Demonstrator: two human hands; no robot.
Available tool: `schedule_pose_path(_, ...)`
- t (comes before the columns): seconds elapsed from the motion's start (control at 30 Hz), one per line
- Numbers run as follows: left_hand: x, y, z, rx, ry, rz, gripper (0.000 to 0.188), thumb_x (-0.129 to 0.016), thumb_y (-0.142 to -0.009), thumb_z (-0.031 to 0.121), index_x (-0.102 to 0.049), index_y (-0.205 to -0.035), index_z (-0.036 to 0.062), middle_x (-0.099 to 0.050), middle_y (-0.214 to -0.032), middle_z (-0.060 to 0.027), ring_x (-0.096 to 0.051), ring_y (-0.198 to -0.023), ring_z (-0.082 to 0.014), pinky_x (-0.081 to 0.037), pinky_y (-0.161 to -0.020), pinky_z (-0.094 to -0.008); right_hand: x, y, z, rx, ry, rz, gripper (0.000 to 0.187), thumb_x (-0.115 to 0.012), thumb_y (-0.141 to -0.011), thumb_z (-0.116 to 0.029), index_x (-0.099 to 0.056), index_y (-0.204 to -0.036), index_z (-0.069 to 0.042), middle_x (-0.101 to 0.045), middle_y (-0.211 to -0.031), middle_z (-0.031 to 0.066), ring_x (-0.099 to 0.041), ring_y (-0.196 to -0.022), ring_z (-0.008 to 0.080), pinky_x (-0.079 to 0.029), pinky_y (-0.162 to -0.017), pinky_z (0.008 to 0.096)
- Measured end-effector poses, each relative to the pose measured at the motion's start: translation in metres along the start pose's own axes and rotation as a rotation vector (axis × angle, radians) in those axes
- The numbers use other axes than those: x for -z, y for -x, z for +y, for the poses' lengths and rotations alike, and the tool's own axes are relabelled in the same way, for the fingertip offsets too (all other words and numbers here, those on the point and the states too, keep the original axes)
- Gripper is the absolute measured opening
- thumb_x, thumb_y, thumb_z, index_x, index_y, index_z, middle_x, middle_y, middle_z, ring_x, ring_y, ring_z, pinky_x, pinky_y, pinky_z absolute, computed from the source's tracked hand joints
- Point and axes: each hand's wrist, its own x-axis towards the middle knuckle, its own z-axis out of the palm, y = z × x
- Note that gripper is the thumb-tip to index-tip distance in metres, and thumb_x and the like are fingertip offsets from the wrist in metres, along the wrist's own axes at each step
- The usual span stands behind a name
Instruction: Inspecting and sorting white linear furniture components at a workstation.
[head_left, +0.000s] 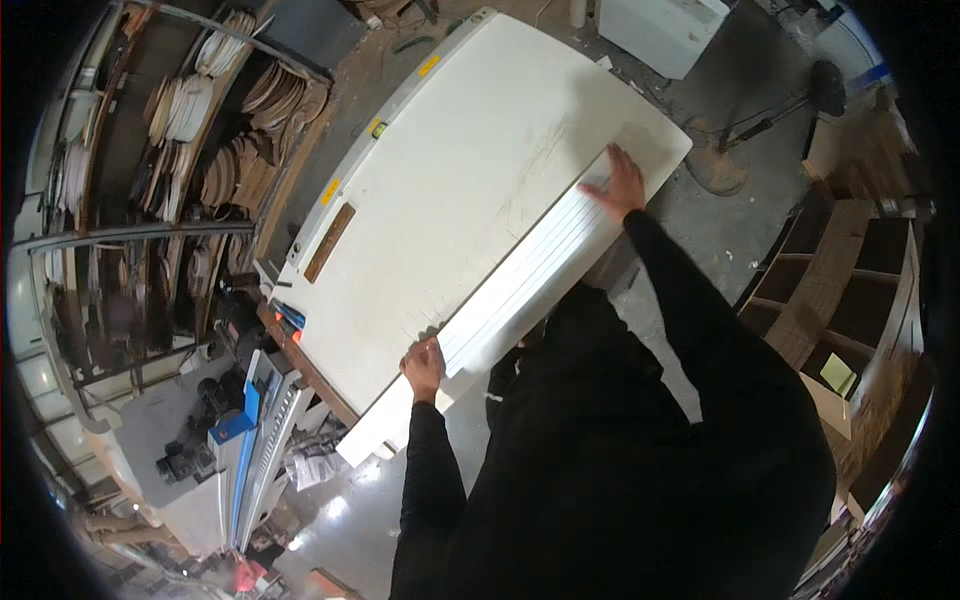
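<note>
Along the desk (440, 190)'s near side, the board (525, 270) slants away rightward: left hand (423, 368) curls over its edge, grip unclear; right hand (622, 188) rests farther up, fingers spread.

The board (525, 275) lies along the near side of the worktable (470, 150), the left hand (423, 370) toward its left end, the right hand (620, 188) at its right. A spirit level (378, 130) runs along the table's far-left edge; shelves (150, 235) stand left beyond it, compartmented shelving (832, 250) off to the right.
</note>
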Motion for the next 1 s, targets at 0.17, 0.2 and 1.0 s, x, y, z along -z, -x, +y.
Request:
schedule_pose_path(0.17, -0.012, 0.005, 0.006, -0.069, -0.266, 0.096, 0.044, -0.05, -0.106, 0.047, -0.074, -0.114, 0.0113, -0.074, -0.111, -0.0137, -0.065, -0.111, -0.0362, -0.035, -0.11, -0.0559, -0.007, -0.015, 0.033, -0.098, -0.521, -0.074, 0.085, -0.081, -0.084, -0.054, -0.056, -0.148, -0.004, -0.063, -0.143, 0.0221, -0.059, -0.133, 0.0371, -0.047, -0.112, 0.0434)
schedule_pose_path(0.2, -0.015, 0.002, 0.014, -0.058, -0.329, 0.078, 0.047, -0.046, -0.107, 0.048, -0.074, -0.114, 0.0106, -0.073, -0.114, -0.0144, -0.064, -0.111, -0.0377, -0.035, -0.109, -0.0564, -0.011, -0.014, 0.038, -0.091, -0.523, -0.065, 0.085, -0.081, -0.084, -0.054, -0.056, -0.148, -0.004, -0.063, -0.143, 0.0221, -0.059, -0.133, 0.0371, -0.047, -0.112, 0.0434)
schedule_pose_path(1.0, -0.024, 0.009, 0.048, -0.025, -0.42, 0.366, 0.042, -0.053, -0.102, 0.042, -0.075, -0.097, 0.0068, -0.073, -0.1, -0.0141, -0.066, -0.1, -0.0372, -0.045, -0.095, -0.0531, -0.035, -0.017, 0.043, -0.171, -0.61, 0.065, 0.063, -0.089, -0.082, -0.027, -0.064, -0.133, -0.001, -0.067, -0.133, 0.0159, -0.062, -0.127, 0.0301, -0.048, -0.108, 0.0395)
